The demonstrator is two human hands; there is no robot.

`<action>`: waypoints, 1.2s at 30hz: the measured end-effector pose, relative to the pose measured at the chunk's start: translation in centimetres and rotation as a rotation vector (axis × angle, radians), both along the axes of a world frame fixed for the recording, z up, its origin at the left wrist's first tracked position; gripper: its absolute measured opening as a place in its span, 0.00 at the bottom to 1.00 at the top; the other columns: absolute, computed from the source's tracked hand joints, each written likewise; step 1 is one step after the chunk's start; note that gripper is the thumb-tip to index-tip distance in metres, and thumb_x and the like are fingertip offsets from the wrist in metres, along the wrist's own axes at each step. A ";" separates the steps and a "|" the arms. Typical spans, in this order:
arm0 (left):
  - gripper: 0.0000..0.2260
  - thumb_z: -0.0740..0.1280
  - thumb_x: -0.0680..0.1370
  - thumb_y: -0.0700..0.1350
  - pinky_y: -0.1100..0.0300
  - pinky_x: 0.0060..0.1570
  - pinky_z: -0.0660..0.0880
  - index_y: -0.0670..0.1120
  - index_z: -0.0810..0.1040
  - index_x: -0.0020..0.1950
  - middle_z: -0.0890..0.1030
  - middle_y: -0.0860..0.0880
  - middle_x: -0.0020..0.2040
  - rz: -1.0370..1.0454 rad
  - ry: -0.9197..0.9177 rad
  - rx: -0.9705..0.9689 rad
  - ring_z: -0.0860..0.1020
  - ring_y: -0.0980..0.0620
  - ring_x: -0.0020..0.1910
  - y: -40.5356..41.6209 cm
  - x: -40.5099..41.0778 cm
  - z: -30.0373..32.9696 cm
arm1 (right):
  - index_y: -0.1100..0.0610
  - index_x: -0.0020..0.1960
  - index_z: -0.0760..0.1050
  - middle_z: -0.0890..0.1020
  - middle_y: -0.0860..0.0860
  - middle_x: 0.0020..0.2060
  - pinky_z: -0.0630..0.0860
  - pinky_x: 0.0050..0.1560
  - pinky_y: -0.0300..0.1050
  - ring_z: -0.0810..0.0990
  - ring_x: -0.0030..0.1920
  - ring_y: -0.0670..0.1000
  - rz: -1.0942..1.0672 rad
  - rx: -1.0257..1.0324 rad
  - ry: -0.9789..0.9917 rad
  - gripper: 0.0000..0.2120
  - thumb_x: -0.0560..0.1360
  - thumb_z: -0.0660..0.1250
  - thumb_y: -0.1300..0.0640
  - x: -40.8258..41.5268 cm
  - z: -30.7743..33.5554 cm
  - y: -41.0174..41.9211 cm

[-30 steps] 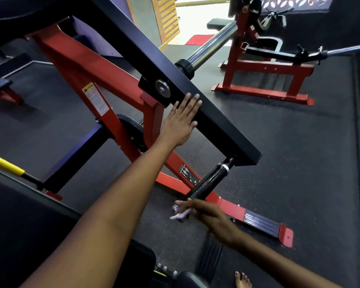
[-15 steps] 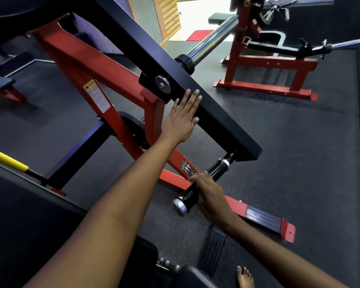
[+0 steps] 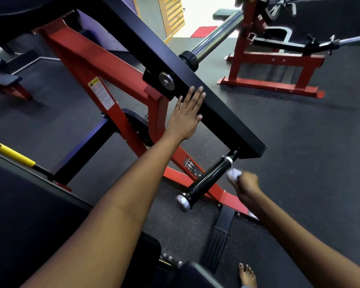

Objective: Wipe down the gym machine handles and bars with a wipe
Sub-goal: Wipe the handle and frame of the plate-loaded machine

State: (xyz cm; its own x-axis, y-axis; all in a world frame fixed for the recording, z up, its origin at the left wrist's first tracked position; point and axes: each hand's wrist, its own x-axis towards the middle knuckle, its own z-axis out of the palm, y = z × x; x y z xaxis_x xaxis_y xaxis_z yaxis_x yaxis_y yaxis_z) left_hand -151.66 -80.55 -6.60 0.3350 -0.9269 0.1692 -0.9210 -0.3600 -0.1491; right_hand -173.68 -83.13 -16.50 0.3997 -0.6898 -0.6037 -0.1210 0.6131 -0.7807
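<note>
My left hand (image 3: 185,117) is flat against the side of the black bar (image 3: 195,84), fingers straight and close together, fingertips on the bar's lower edge just below the round silver bolt (image 3: 166,81). The bar slants down from upper left to lower right across my view.

My right hand (image 3: 246,185) is curled into a fist around the white wipe (image 3: 234,175) — a crumpled bit of it pokes out on the hand's upper left. The hand is blurred, so I can't make out the individual fingers. The wipe sits just beside the upper end of the black handle (image 3: 208,180), close to the silver ring where the handle meets the bar; whether it actually touches the handle, I cannot tell.

The handle itself runs down and to the left from the end of the bar, glossy black, ending in a silver cap (image 3: 182,201) near the floor (image 3: 299,152).

Behind the handle is the red frame (image 3: 104,65) of the machine, with a warning sticker (image 3: 101,93) on its slanted post and a smaller sticker lower down near the handle. A chrome sleeve (image 3: 216,39) juts out from the far side of the bar. To my lower left there's a yellow grip (image 3: 13,154) over a dark pad. A bare foot (image 3: 247,275) shows at the bottom edge — beside a ribbed black footplate (image 3: 215,245). Across the dark rubber floor stands another red machine (image 3: 274,67).
</note>
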 end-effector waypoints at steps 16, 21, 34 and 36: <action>0.29 0.56 0.83 0.49 0.49 0.75 0.42 0.46 0.45 0.80 0.44 0.49 0.80 -0.028 0.060 -0.024 0.40 0.47 0.78 0.0 0.1 -0.2 | 0.71 0.49 0.73 0.80 0.62 0.44 0.81 0.45 0.47 0.81 0.46 0.59 0.366 0.466 -0.178 0.18 0.72 0.46 0.77 -2.1 5.1 8.0; 0.30 0.57 0.82 0.49 0.49 0.75 0.42 0.46 0.46 0.80 0.44 0.49 0.80 -0.027 0.075 -0.041 0.40 0.47 0.78 -0.1 0.2 -0.4 | 0.61 0.56 0.79 0.83 0.53 0.49 0.76 0.53 0.41 0.80 0.50 0.51 0.167 -0.583 -0.065 0.10 0.78 0.62 0.63 -2.3 5.5 1.2; 0.28 0.56 0.82 0.47 0.50 0.74 0.40 0.46 0.48 0.80 0.45 0.49 0.80 -0.025 0.073 -0.067 0.41 0.47 0.78 -0.2 0.0 -0.7 | 0.61 0.66 0.71 0.74 0.55 0.66 0.62 0.71 0.43 0.69 0.69 0.48 0.938 -1.338 -0.351 0.24 0.73 0.52 0.72 -2.3 2.8 7.5; 0.28 0.55 0.83 0.48 0.49 0.75 0.41 0.46 0.47 0.80 0.45 0.49 0.80 -0.022 0.059 -0.057 0.40 0.47 0.78 -0.2 0.1 -0.6 | 0.63 0.60 0.75 0.79 0.57 0.59 0.70 0.65 0.48 0.76 0.62 0.52 0.832 -1.387 -0.235 0.19 0.73 0.57 0.72 -0.8 3.3 3.7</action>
State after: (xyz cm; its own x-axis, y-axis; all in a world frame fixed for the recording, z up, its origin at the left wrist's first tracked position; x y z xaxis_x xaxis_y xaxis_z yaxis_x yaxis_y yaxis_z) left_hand -151.59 -80.72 -7.22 0.3257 -0.9236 0.2022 -0.9353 -0.3461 -0.0742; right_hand -174.45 -79.48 -13.20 0.9058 -0.1807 0.3831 0.1535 -0.7030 -0.6945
